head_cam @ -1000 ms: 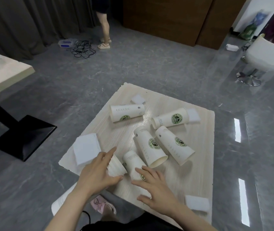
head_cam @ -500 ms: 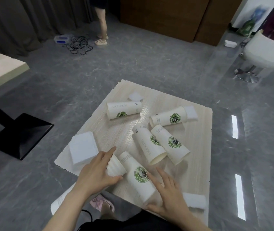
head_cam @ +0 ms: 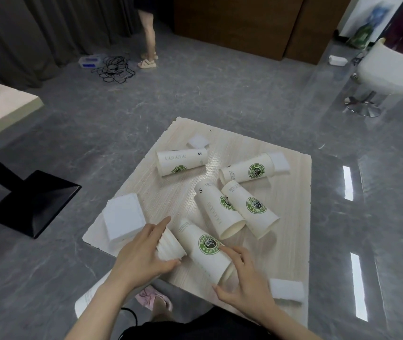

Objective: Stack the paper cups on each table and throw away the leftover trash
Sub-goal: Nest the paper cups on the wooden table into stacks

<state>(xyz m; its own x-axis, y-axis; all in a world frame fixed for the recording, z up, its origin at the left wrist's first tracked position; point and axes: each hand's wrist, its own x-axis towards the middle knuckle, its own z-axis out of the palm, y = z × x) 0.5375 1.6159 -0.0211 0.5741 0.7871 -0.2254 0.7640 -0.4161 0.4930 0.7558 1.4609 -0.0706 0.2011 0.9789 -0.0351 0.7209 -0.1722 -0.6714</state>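
Several white paper cups with green logos lie on their sides on a light wooden table point(head_cam: 291, 227). My left hand point(head_cam: 144, 253) grips a small ribbed white cup point(head_cam: 169, 249) at the near left. My right hand point(head_cam: 247, 278) closes around the open end of a tall cup point(head_cam: 204, 246) lying beside it. Two more tall cups point(head_cam: 217, 209) point(head_cam: 252, 207) lie side by side in the middle. Farther back lie another cup point(head_cam: 183, 161) and a cup point(head_cam: 247, 171) to its right.
White napkins lie on the table: a thick stack point(head_cam: 123, 217) at the left edge, a small one point(head_cam: 198, 141) at the back, one point(head_cam: 280, 161) behind the right cup, one point(head_cam: 286, 289) near my right wrist. Another table point(head_cam: 1, 111) stands left, a white chair point(head_cam: 389, 74) right, a person point(head_cam: 149, 33) beyond.
My right hand pulled the tall cup toward me and turned it, then wrapped around its open end. My left hand stayed on the small ribbed cup.
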